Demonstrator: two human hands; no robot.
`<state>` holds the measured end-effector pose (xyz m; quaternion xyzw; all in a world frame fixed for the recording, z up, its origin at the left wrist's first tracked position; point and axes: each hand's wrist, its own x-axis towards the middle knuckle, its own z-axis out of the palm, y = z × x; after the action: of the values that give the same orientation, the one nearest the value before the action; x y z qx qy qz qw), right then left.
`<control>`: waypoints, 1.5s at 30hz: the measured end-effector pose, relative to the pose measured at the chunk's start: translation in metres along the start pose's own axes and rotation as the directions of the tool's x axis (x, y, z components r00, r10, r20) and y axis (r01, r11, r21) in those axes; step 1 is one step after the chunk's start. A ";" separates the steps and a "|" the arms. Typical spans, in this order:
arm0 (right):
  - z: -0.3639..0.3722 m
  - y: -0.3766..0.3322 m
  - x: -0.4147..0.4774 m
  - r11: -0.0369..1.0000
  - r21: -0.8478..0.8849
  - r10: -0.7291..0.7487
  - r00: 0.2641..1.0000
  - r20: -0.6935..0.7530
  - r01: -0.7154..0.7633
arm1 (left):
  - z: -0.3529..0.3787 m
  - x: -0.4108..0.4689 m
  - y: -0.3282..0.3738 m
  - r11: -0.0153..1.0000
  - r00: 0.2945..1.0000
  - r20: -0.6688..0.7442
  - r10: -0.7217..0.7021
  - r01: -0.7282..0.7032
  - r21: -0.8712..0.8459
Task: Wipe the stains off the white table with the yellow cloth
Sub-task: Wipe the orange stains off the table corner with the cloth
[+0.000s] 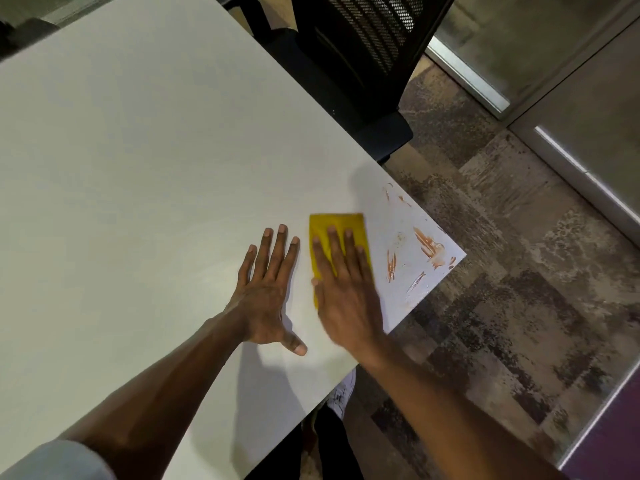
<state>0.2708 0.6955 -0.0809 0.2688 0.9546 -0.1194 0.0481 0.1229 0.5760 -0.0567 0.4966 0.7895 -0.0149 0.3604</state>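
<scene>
The white table (145, 174) fills the left and middle of the view. Orange-brown stains (427, 245) streak its right corner, with wet smears around them. A folded yellow cloth (337, 223) lies flat on the table just left of the stains. My right hand (346, 289) presses flat on the cloth, fingers together and stretched out, covering its near half. My left hand (266, 289) rests flat on the bare table beside it, fingers spread, holding nothing.
A black mesh-backed chair (353, 64) stands at the table's far edge. To the right lies patterned carpet (519, 289), bounded by a glass partition with a metal frame (485, 88). The table's corner and near edge lie close to my right hand.
</scene>
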 end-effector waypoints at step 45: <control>-0.005 0.057 0.101 0.953 0.040 0.303 0.949 -0.089 -0.300 | -0.001 0.003 0.002 1.000 1.000 0.003 -0.017 0.017 -0.011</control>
<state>0.2141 0.7946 -0.1030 0.4173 0.9019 -0.1101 0.0176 0.1235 0.5797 -0.0570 0.4880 0.7932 -0.0143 0.3641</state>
